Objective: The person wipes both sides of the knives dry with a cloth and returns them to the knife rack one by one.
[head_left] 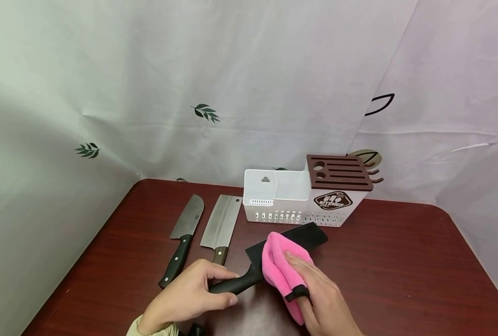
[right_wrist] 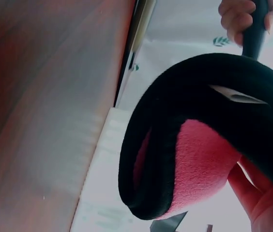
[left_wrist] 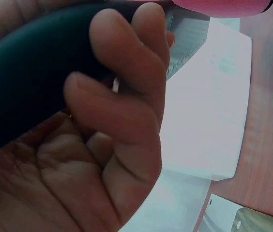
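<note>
Black knife (head_left: 255,253), curled left grip (head_left: 190,290)

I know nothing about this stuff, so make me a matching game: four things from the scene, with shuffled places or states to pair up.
Things:
1. Pink cloth
2. Black-bladed knife
3. Silver cleaver
4. Rack

Places and states:
A. Lies flat on the table
B. White, with holes in its front
C. Held by the right hand
D. Gripped at its handle by the left hand

Pairs: 1-C, 2-D, 3-A, 4-B
</note>
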Demonstrator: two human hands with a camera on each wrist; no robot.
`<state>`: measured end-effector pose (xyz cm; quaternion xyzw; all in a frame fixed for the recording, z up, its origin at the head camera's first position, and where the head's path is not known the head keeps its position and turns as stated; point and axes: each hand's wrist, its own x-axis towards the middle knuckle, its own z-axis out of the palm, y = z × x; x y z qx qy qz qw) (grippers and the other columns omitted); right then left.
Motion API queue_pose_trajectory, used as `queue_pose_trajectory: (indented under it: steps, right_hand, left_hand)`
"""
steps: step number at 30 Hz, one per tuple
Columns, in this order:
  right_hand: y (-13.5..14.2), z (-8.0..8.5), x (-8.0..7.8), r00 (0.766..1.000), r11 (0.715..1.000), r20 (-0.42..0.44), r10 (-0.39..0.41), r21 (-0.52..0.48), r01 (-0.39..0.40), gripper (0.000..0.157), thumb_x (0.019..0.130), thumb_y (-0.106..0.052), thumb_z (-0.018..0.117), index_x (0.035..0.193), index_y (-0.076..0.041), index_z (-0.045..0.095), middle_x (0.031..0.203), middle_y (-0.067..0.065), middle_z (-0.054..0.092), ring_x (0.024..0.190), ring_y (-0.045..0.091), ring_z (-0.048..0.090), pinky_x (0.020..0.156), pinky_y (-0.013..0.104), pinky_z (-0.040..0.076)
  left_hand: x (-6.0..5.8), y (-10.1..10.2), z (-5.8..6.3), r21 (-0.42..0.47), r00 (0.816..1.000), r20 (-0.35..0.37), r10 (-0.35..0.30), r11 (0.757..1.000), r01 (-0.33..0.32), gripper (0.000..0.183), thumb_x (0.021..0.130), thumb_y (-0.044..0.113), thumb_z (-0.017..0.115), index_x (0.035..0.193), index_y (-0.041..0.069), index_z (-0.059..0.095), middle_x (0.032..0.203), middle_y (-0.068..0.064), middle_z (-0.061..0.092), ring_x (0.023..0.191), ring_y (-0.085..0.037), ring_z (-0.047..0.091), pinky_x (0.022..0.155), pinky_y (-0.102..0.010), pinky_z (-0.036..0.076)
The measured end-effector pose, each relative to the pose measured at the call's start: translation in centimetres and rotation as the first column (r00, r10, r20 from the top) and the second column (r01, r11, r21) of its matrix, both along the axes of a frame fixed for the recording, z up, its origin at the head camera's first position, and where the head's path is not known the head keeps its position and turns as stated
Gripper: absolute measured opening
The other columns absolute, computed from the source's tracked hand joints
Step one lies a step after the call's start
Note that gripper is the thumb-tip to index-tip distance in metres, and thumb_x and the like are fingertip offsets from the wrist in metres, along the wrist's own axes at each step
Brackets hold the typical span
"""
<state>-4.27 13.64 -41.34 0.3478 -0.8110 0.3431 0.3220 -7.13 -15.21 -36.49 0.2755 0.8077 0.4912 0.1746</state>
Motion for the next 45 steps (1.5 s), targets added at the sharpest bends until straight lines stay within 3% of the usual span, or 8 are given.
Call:
queue_pose_trajectory:
  steps: [9, 18, 25, 35, 45]
  right_hand:
    - [-0.9, -0.3, 0.0, 0.999, 0.999, -0.033, 0.038, -0.019, -0.038, 0.042, 0.108, -0.024, 0.042, 0.132, 0.005, 0.06, 0.132, 0.016, 0.063, 0.126, 0.022, 0.058, 0.111, 0.026, 0.035]
    - [-1.1, -0.3, -0.2, 0.996, 0.99, -0.024, 0.091, 0.113, -0.088, 0.047, 0.108, -0.028, 0.039, 0.137, 0.006, 0.055, 0.138, 0.015, 0.059, 0.131, 0.026, 0.053, 0.115, 0.031, 0.029]
    - [-1.0, -0.4, 0.2, 0.997, 0.98, 0.074, 0.018, 0.196, -0.032, 0.051, 0.108, -0.034, 0.034, 0.144, -0.002, 0.052, 0.141, 0.01, 0.058, 0.132, 0.023, 0.052, 0.117, 0.024, 0.023]
    - [-0.8, -0.6, 0.1, 0.998, 0.986, 0.061, -0.011, 0.167, 0.001, 0.048, 0.109, -0.03, 0.036, 0.143, 0.0, 0.053, 0.141, 0.011, 0.058, 0.132, 0.022, 0.052, 0.116, 0.026, 0.026]
    - [-0.6, -0.7, -0.2, 0.999, 0.991, 0.035, -0.039, 0.13, 0.034, 0.047, 0.109, -0.031, 0.04, 0.138, 0.001, 0.057, 0.136, 0.012, 0.061, 0.127, 0.024, 0.057, 0.115, 0.028, 0.029]
  left_hand:
    - [-0.1, 0.2, 0.1, -0.014, 1.0, 0.014, 0.002, 1.0, -0.002, 0.022, 0.084, 0.01, 0.074, 0.102, 0.02, 0.079, 0.079, 0.01, 0.069, 0.066, 0.0, 0.05, 0.05, -0.017, 0.038]
    - [-0.1, 0.3, -0.1, -0.034, 1.0, 0.0, 0.011, 0.999, -0.011, 0.022, 0.083, 0.011, 0.074, 0.102, 0.022, 0.079, 0.079, 0.011, 0.068, 0.067, -0.001, 0.053, 0.052, -0.018, 0.041]
    - [-0.2, 0.6, -0.5, -0.071, 0.998, -0.056, -0.004, 0.997, 0.0, 0.019, 0.082, 0.015, 0.076, 0.098, 0.024, 0.08, 0.079, 0.016, 0.067, 0.063, 0.002, 0.049, 0.05, -0.017, 0.038]
    - [-0.2, 0.6, -0.5, -0.052, 1.0, -0.029, 0.006, 0.999, -0.007, 0.018, 0.083, 0.014, 0.075, 0.099, 0.021, 0.08, 0.079, 0.014, 0.068, 0.065, -0.001, 0.052, 0.052, -0.018, 0.04]
    - [-0.2, 0.7, -0.4, -0.047, 0.999, -0.034, 0.004, 0.999, -0.006, 0.02, 0.082, 0.014, 0.076, 0.097, 0.027, 0.08, 0.082, 0.014, 0.069, 0.066, 0.0, 0.052, 0.051, -0.017, 0.039]
